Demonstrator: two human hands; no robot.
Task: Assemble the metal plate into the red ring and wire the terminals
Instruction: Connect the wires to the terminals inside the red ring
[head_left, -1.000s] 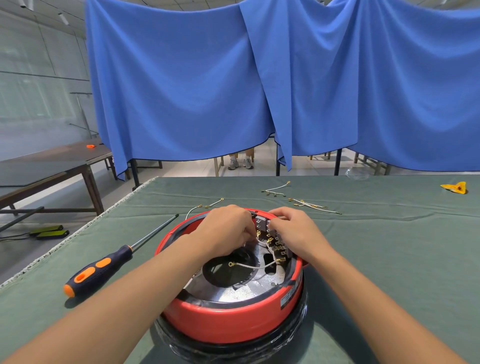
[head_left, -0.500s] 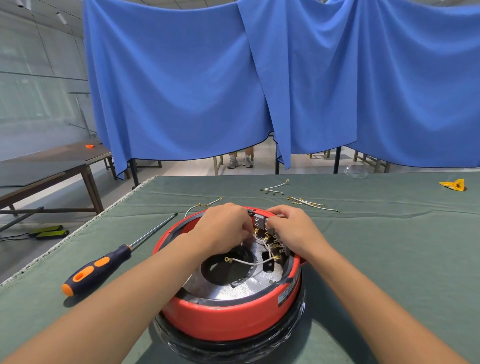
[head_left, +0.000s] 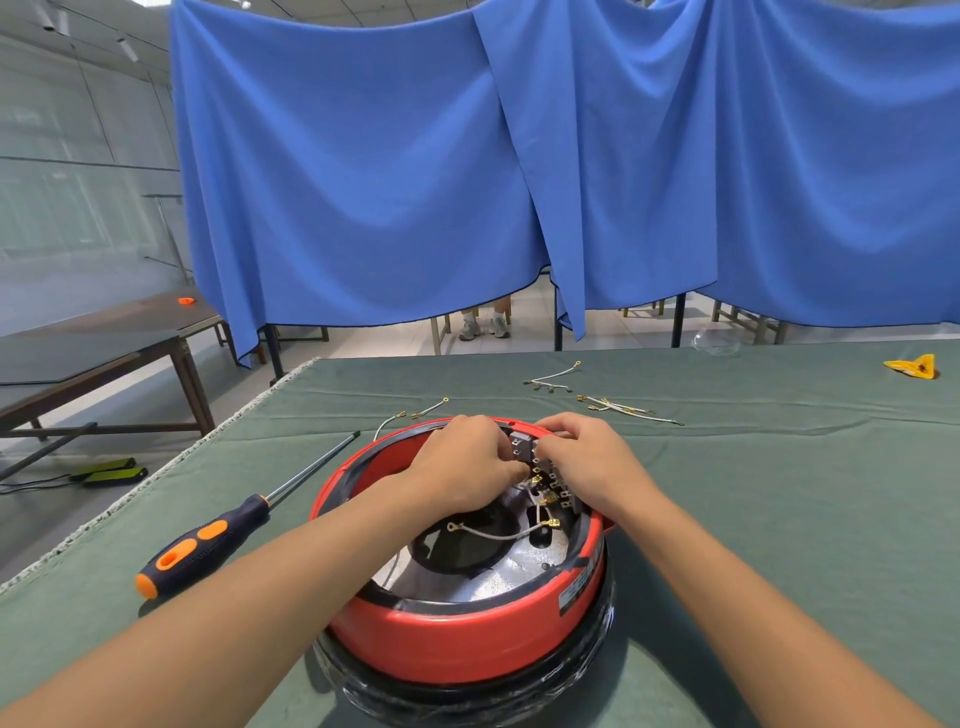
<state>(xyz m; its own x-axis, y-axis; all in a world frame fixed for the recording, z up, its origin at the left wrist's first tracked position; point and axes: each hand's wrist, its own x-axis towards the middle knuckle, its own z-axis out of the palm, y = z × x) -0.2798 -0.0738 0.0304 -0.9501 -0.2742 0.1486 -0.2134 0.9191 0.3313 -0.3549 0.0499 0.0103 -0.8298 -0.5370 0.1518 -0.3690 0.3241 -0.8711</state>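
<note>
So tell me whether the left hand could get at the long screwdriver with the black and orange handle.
Probably yes: the screwdriver lies uncovered on the green cloth beside the left forearm, though the left hand is busy inside the red ring.

The red ring (head_left: 457, 642) stands on a black base on the green tabletop (head_left: 779, 493), open side up. The shiny metal plate (head_left: 498, 574) lies inside it, with a large dark round opening near its middle. At the ring's far inner edge sits a grey terminal block (head_left: 522, 448) with a row of brass terminals (head_left: 549, 500). A white wire (head_left: 493, 533) with a ring lug runs from the nearest terminal across the opening.
</note>
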